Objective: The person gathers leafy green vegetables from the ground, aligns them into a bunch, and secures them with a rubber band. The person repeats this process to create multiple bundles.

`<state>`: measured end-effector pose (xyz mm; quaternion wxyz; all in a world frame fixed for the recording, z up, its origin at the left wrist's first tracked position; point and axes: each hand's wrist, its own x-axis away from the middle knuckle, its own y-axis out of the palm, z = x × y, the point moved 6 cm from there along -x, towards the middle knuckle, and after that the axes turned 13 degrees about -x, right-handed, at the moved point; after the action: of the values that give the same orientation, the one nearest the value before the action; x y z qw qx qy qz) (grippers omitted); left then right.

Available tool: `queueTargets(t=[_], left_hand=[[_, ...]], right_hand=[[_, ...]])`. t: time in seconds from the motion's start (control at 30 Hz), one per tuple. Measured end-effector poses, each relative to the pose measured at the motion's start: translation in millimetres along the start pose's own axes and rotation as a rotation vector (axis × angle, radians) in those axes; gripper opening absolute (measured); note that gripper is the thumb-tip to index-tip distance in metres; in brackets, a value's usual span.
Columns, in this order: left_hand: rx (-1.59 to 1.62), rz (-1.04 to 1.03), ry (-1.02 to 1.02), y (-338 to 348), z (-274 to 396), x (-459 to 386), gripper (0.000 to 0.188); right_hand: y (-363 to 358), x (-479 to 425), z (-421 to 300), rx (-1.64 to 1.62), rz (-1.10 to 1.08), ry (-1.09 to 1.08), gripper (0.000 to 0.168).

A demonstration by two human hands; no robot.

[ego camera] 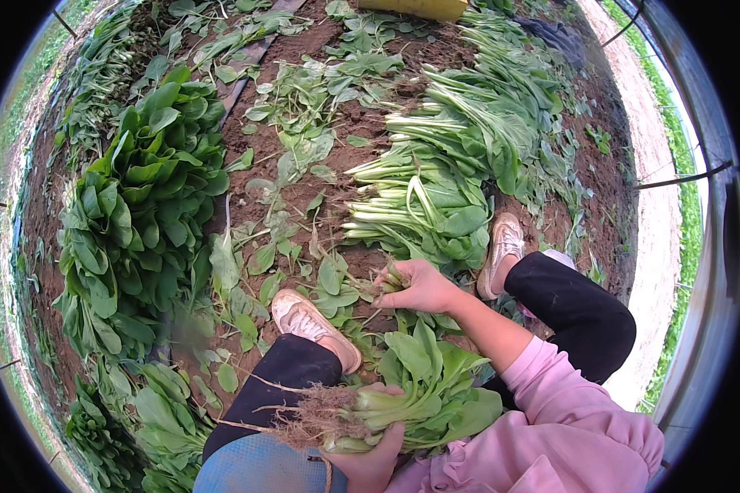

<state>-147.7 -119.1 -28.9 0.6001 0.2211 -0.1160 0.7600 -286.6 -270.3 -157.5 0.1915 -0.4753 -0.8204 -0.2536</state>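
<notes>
My left hand (373, 459), low in the view, is wrapped around a bunch of leafy greens (428, 394). Tangled, soil-covered roots (320, 413) stick out to the left of that bunch, and its leaves spread to the right against my pink sleeve and lap. Farther out, between my shoes, my right hand (422, 286) grips a small clump of greens (394, 280) by the pale stem bases near the roots. Most of this clump is hidden by the hand. Just beyond it lies a long row of pulled greens (401, 209), stem bases facing left.
Upright leafy greens (142, 203) stand thickly at the left. Loose leaves (302, 92) litter the brown soil (357, 126). A yellow container (413, 7) is at the top edge. A blue textured pad (259, 465) lies by my left leg. Greenhouse framing (697, 345) curves along the right.
</notes>
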Motion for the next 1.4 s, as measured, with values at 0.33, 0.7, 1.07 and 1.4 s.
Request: queueTargets(t=[0.33,0.7,1.07,1.4], left_hand=[[0.289,0.143,0.049,36.3,24.8,16.2,0.054],[0.154,0.126,0.06,47.2,16.1,10.0,0.056],[0.16,0.138,-0.035,50.3,11.6,3.6,0.057],[0.136,0.116,-0.029,51.6,12.4,1.2,0.053]], right_hand=[[-125.2,22.1,54.2,-0.024,0.385,-0.071,0.026],[-220.4,9.8,38.9,0.161,0.745,-0.162,0.053],[-193.6,25.3,45.6,0.735,0.971,-0.08,0.04],[-217.2,3.3,42.8,0.473,0.937,-0.144,0.034]])
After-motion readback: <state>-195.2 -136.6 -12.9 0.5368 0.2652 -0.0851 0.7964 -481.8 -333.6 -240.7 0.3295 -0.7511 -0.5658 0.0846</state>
